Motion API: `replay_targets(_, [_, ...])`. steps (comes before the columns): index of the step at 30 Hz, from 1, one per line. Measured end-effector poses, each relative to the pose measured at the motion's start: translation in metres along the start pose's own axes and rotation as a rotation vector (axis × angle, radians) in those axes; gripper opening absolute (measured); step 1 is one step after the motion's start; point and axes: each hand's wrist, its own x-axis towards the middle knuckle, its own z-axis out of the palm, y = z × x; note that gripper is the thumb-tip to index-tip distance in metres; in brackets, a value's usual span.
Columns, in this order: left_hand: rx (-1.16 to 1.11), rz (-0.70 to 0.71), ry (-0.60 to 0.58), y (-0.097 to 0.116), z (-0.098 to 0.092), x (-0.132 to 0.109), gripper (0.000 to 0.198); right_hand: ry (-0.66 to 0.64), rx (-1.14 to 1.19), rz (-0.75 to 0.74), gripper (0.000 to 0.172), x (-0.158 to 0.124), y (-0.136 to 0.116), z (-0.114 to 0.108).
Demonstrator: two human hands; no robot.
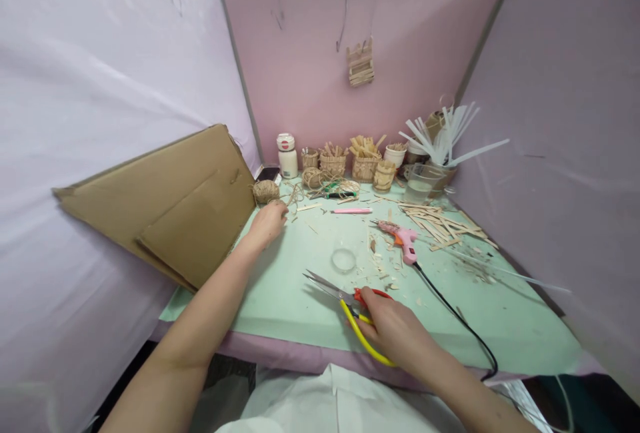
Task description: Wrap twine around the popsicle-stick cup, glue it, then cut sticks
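Note:
My left hand (270, 221) reaches to the back left of the green table, close in front of a ball of twine (266, 191). Its fingers bend down at loose twine strands; whether they grip any is too small to tell. Near the front edge, my right hand (383, 320) holds scissors (345, 296) with red and yellow handles, their blades slightly apart and pointing left. A clear round lid or ring (343, 260) lies just beyond the blades. A pink glue gun (405, 240) rests to the right, its black cord running to the front edge.
Cardboard sheets (185, 213) lean at the left. Along the back stand a white bottle (287, 155), stick-filled baskets (366, 165) and a tub (423, 183) near glue sticks (445, 136). Pliers (341, 194), a pink pen-like tool (353, 210) and wooden strips (440, 223) lie in front.

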Motion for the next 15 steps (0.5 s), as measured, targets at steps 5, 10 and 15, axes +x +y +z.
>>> replay_targets(5, [0.037,0.09,-0.066,0.012,0.014,0.041,0.025,-0.026,-0.086,-0.064,0.012,0.001,0.001,0.0])
replay_targets(10, [-0.03,0.241,-0.219,0.021,0.032,0.059,0.018,-0.014,-0.118,-0.058,0.014,0.003,0.0,0.001])
replay_targets(15, [-0.11,0.318,-0.304,0.024,0.043,0.059,0.012,-0.022,-0.153,-0.059,0.018,0.004,-0.002,-0.001])
